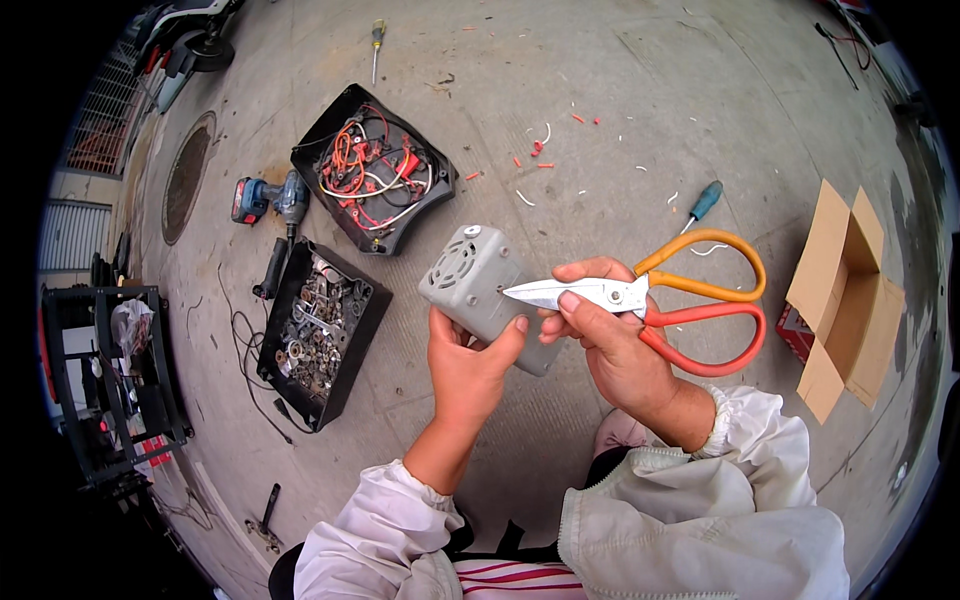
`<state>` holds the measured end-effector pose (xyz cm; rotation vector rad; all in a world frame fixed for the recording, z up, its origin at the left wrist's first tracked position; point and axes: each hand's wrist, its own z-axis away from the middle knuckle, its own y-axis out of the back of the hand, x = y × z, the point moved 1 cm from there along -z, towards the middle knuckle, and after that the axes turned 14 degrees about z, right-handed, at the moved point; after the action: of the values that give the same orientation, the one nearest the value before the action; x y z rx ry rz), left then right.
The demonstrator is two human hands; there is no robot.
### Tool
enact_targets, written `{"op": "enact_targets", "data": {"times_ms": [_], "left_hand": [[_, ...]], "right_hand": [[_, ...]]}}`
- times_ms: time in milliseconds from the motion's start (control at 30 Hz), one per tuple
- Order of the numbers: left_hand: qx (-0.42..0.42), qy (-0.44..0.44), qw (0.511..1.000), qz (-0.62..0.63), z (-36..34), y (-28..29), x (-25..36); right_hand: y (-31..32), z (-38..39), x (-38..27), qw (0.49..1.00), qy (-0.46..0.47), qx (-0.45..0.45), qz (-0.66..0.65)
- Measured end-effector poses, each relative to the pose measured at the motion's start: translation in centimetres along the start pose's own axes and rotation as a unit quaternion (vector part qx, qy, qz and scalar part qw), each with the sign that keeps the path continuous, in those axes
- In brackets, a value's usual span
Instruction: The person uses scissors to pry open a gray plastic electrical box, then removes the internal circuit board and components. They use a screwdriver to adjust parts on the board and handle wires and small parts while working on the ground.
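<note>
My left hand (468,360) is closed around the lower side of a grey plastic housing (482,268), which has a round vent grille and a few screw posts. In my right hand (620,350) is a pair of scissors (590,293), gripped by the blades rather than the handles. One handle loop is orange-yellow, the other red, and both point away to the right. The blades are closed together, their tip at a small hole in the housing's side; whether it goes in I cannot tell.
On the concrete floor lie a black tray of red and white wires (372,170), a black bin of metal hardware (320,335) and a cordless drill (272,200). A teal screwdriver (706,200), a yellow screwdriver (377,38) and an open cardboard box (850,310) lie farther out. Wire scraps are scattered ahead.
</note>
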<state>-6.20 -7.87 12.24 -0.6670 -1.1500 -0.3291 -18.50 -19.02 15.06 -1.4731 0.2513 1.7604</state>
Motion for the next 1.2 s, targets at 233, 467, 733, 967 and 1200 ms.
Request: {"op": "enact_targets", "data": {"times_ms": [233, 467, 733, 967, 1200], "left_hand": [[0.005, -0.009, 1.000, -0.002, 0.0, 0.1, -0.3], [0.057, -0.079, 0.989, -0.112, 0.6, 0.3, -0.7], [0.007, 0.012, 0.938, -0.347, -0.6, 1.9, 2.3], [-0.260, 0.213, 0.811, -0.479, -4.9, 5.9, 5.3], [-0.209, 0.315, 0.915, -0.140, -5.4, 8.6, 5.1]], "right_hand": [[-0.5, -0.1, -0.2, 1.000, -0.004, 0.021, -0.010], [-1.1, 0.2, -0.8, 0.998, -0.001, 0.036, 0.056], [1.7, -1.8, -1.2, 0.814, 0.321, -0.104, 0.472], [1.0, -2.3, -0.7, 0.510, 0.474, -0.351, 0.626], [0.0, -1.8, -0.3, 0.694, 0.449, -0.237, 0.510]]}}
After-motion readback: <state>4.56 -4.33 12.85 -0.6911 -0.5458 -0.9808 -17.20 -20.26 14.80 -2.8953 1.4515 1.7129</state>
